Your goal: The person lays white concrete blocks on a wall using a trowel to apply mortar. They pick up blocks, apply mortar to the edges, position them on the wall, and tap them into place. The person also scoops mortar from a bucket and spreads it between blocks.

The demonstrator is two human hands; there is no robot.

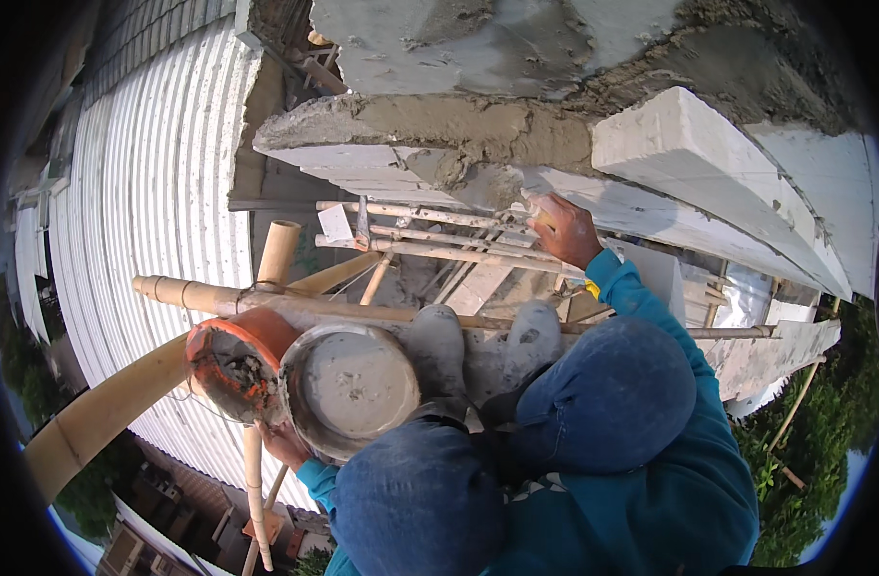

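Observation:
My right hand (566, 230) is closed around the handle of what looks like a trowel (498, 188), its blade coated in wet mortar and held against the front edge of the mortar-topped white block course (362, 161). A thick grey mortar bed (430, 123) covers the top of that course. Low on the left, my left hand (284, 444) has its fingers curled at the near rim of an orange bucket (247, 331) with grey mortar inside; part of the hand is hidden. Beside the bucket stands a round pan (355, 384) holding greyish, watery liquid.
A white block (665, 139) sits on the course at the right. Bamboo poles (362, 307) form scaffolding under and around my boots (437, 346). White corrugated roofing (156, 173) lies lower on the left. Gaps between the poles open onto a drop.

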